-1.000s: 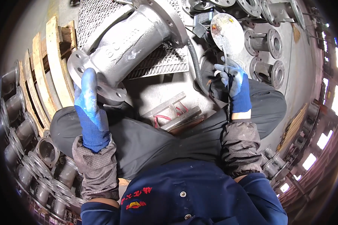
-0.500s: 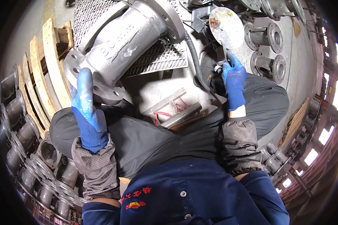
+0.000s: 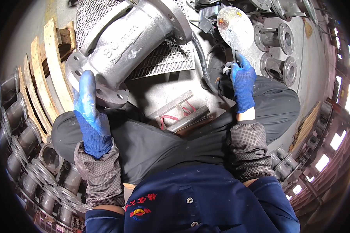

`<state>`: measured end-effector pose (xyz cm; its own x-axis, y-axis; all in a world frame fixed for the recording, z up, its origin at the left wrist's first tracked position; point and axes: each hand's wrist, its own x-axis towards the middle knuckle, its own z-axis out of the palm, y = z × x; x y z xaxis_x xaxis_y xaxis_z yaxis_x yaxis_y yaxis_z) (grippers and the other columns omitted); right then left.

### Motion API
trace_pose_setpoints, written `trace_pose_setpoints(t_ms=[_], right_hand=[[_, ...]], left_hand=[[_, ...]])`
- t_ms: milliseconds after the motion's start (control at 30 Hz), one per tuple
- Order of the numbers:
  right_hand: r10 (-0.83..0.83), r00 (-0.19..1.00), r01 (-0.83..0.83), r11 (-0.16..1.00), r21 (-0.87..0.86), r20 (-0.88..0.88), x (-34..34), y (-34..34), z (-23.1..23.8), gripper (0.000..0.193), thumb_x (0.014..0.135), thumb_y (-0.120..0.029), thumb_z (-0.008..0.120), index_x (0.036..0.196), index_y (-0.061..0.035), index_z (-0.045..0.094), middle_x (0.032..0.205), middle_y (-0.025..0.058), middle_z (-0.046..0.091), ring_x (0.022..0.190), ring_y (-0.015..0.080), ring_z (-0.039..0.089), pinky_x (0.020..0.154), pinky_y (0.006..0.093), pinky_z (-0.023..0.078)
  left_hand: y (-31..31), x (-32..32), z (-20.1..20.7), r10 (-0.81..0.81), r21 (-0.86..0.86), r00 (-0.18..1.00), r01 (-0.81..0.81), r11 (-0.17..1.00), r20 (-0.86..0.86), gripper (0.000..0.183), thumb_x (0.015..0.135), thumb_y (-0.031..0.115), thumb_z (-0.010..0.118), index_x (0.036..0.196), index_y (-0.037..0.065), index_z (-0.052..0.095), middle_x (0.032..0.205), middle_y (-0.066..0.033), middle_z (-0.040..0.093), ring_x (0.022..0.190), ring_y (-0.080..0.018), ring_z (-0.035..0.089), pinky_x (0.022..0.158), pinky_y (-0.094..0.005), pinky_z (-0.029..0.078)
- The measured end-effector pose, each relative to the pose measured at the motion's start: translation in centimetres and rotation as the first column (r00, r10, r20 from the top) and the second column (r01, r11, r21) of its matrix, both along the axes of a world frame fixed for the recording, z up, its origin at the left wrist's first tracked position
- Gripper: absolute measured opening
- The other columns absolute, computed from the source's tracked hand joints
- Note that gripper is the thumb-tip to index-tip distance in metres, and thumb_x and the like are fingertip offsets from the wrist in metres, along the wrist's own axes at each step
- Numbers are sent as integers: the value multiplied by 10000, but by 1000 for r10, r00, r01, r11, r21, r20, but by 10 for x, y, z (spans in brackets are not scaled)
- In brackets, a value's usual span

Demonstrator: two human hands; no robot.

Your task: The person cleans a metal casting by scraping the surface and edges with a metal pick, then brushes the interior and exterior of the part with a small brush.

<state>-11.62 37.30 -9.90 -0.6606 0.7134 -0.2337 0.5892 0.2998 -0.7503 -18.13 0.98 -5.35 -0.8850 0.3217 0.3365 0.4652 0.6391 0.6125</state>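
Observation:
A large grey cast-metal flanged pipe fitting lies tilted across the upper left, with raised lettering on its body. My left hand, in a blue glove, grips the rim of its near flange; some fingers are hidden behind the metal. On the right, my gloved right hand is closed around a thin, flat-bladed tool like a putty knife. The blade points away from me and reaches the near edge of a round whitish plate, which carries yellow and reddish-brown smears. Most of the tool's handle is hidden in my glove.
Under the fitting lies a metal mesh panel, with a ribbed black hose beside it. A metal frame stands between my legs. Wooden pallet slats and several castings lie left; smaller flanged fittings stand right.
My right hand and the plate have shifted very slightly to the right. My left hand and the large fitting stay in place.

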Motion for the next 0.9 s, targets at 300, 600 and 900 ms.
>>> trace_pose_setpoints(t_ms=[300, 600, 900], right_hand=[[-110, 993, 116, 953, -279, 39, -6, -1, 14, 411, 838, 81, 476, 1241, 18, 527, 809, 121, 651, 533, 88, 556, 471, 211, 449], [-88, 995, 94, 967, -236, 36, -3, 3, 1, 390, 840, 60, 503, 1222, -3, 551, 852, 135, 662, 612, 121, 601, 542, 238, 491], [98, 985, -141, 931, 337, 140, 0, 2, 5, 352, 828, -55, 565, 1178, -56, 603, 1115, 138, 646, 1000, 238, 634, 877, 310, 471]], left_hand=[[-20, -2, -11, -31, -34, 998, 33, 999, 61, 378, 975, 111, 362, 1322, -19, 440, 1289, -187, 497, 1184, -275, 492, 1011, -381, 380], [0, 1, -1, 4, 66, 998, -7, 998, 57, 355, 958, 89, 414, 1297, 5, 479, 1191, -184, 557, 1066, -287, 577, 917, -376, 469], [-6, 3, -1, 16, 6, 993, -16, 1000, 113, 384, 961, 67, 387, 1335, -8, 434, 1348, -190, 460, 1229, -284, 470, 1045, -388, 353]])
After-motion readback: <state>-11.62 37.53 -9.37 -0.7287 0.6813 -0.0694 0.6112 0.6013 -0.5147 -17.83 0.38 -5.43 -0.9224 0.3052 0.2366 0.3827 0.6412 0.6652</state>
